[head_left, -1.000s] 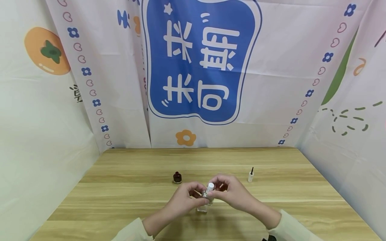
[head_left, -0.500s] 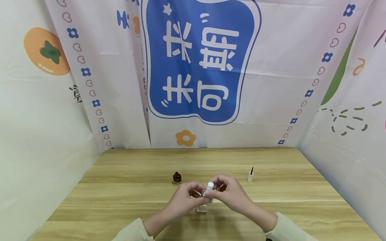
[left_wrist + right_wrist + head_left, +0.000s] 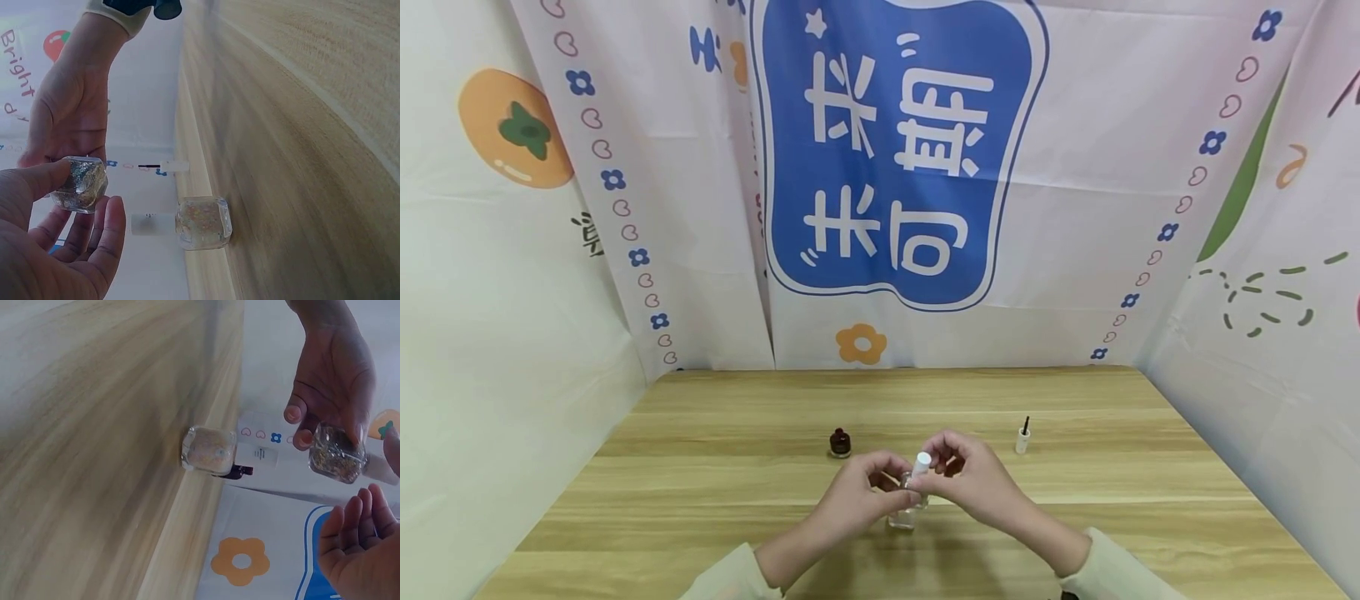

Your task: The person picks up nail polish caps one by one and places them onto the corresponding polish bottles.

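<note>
A small clear glass nail polish bottle with glittery contents (image 3: pixel 85 184) is held up off the table. My left hand (image 3: pixel 861 493) pinches its glass body between thumb and fingers. My right hand (image 3: pixel 976 482) has thumb and fingers on its white cap (image 3: pixel 922 462), which points up. Below the hands stands a second nail polish bottle (image 3: pixel 204 224), with pale speckled contents and a white cap, upright on the table; in the head view the left hand hides its upper part.
Farther back on the wooden table (image 3: pixel 737 400) sits a dark red nail polish bottle (image 3: pixel 840 443) without its cap. To the right, a white cap (image 3: pixel 1022 440) stands with its dark brush upward. Printed cloth walls (image 3: pixel 1075 250) close off the back and sides.
The right thumb and fingers have shifted slightly at the white cap, and the right forearm has drifted a little left. The left hand keeps the bottle in nearly the same place.
</note>
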`<action>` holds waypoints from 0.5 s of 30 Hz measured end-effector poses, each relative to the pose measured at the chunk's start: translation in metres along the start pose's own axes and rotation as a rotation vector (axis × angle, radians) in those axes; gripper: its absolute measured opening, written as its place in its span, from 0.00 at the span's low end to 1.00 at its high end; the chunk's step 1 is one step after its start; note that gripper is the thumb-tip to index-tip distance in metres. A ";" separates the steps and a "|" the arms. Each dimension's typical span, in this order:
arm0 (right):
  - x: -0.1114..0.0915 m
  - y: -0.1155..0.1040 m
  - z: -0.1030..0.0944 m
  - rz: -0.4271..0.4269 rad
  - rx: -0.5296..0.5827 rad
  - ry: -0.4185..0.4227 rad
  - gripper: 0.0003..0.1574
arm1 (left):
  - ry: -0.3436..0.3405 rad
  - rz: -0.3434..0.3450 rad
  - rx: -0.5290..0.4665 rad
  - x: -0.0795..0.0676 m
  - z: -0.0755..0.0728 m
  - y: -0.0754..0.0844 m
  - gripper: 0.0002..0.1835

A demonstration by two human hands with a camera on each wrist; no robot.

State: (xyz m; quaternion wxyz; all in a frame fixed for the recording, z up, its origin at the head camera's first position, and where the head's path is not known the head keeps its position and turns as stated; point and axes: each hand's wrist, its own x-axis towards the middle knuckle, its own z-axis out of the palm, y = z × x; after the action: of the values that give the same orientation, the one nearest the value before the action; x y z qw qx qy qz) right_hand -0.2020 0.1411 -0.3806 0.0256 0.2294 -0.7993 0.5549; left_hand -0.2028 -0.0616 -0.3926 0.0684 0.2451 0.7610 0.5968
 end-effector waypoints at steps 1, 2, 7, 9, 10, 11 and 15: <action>0.000 0.000 -0.002 -0.006 0.005 -0.008 0.19 | 0.000 0.003 0.002 0.000 0.000 0.001 0.11; 0.000 0.000 -0.004 -0.012 -0.001 -0.017 0.19 | 0.001 0.004 0.011 0.000 0.000 0.000 0.11; 0.002 0.002 -0.012 -0.113 0.006 -0.084 0.16 | 0.005 0.001 0.017 0.000 -0.001 -0.001 0.11; 0.003 0.003 -0.014 -0.164 0.011 -0.110 0.15 | 0.006 -0.001 0.017 0.001 -0.001 -0.002 0.11; 0.003 0.003 -0.015 -0.185 0.012 -0.122 0.14 | 0.003 0.001 0.013 0.001 -0.001 -0.002 0.12; 0.003 0.003 -0.015 -0.201 0.012 -0.132 0.14 | 0.001 0.002 0.012 0.001 -0.001 -0.003 0.12; 0.003 0.003 -0.015 -0.223 0.007 -0.157 0.12 | -0.007 0.008 0.003 0.001 0.000 -0.003 0.11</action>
State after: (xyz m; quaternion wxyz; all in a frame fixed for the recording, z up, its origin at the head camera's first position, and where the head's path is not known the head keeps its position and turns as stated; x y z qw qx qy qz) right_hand -0.2090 0.1548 -0.3768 0.0237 0.3596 -0.7665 0.5316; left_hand -0.2046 -0.0614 -0.3948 0.0684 0.2502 0.7607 0.5950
